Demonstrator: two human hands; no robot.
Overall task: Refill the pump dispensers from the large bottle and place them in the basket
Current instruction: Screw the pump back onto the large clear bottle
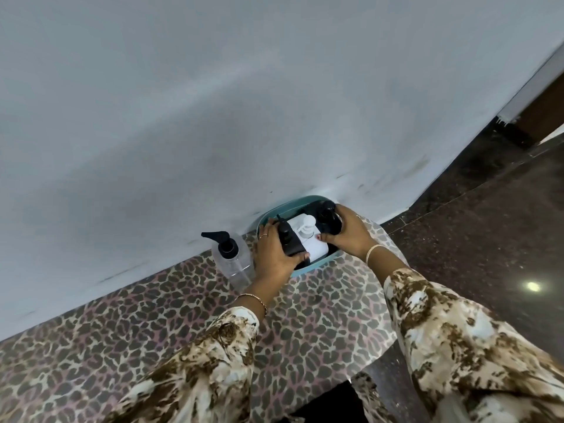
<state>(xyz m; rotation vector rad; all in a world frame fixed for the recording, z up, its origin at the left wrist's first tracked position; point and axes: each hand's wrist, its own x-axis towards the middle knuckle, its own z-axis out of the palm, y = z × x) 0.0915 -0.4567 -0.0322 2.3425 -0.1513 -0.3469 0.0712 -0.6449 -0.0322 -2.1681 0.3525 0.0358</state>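
A teal basket (305,271) stands against the wall on the leopard-print table. Inside it my left hand (274,254) grips a black pump dispenser (288,239) at the left side. My right hand (348,232) grips another black pump dispenser (328,219) at the right side. Between them stands a white pump dispenser (308,239). A clear bottle with a black pump (230,254) stands on the table just left of the basket, untouched.
A grey wall (244,102) rises directly behind the basket. The table's leopard-print cover (152,315) stretches toward me and to the left. Dark polished floor (473,239) lies off the table's right edge.
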